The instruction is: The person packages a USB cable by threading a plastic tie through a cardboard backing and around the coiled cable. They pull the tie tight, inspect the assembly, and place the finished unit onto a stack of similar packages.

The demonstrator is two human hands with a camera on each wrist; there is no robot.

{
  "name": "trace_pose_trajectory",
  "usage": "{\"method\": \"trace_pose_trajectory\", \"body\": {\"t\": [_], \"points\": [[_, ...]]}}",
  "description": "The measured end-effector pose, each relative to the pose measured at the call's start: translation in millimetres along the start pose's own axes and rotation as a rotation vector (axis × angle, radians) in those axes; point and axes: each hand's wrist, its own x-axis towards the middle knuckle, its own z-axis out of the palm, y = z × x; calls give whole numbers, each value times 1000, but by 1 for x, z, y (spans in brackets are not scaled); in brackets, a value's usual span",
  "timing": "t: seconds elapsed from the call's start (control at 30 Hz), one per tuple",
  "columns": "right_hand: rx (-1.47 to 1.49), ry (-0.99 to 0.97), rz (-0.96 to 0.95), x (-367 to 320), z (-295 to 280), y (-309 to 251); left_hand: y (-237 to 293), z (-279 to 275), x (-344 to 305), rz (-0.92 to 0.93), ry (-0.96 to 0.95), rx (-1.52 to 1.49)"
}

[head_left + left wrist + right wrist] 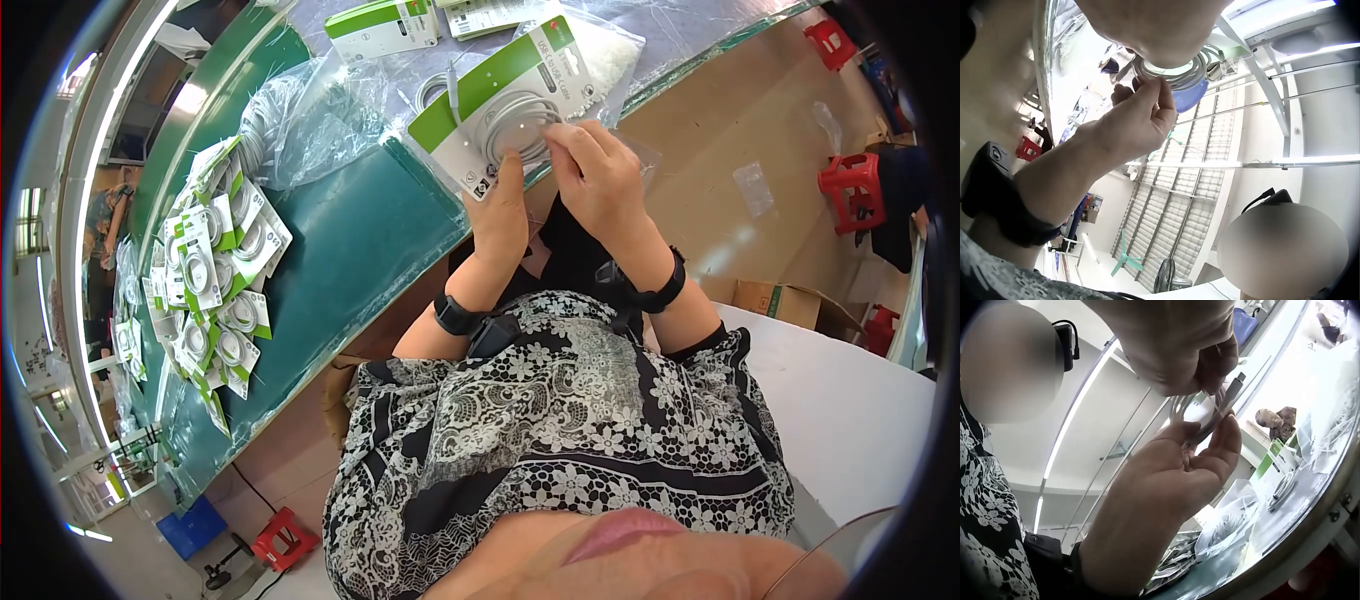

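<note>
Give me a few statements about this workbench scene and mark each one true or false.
1. The left hand and the right hand both hold the white cable. True.
2. The packed cables are piled on a red table. False: the table is green.
3. The stool on the floor is red. True.
4. The person's top is plain white. False: the top is black with white flowers.
</note>
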Motion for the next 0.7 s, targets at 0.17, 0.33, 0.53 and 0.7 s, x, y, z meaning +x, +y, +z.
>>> {"method": "trace_pose_trajectory", "body": {"t": [0.17,0.33,0.53,0.7], "points": [[-243,-112,-147,9,-5,1,1,-5,1,13,-28,82],[-185,-124,-184,13,4,12,1,-4,4,-28,-12,6],[-122,-127,-195,14,5,15,12,-2,4,-155,-40,-172],[-90,-145,-197,15,5,10,12,-1,6,-142,-58,-206]]}}
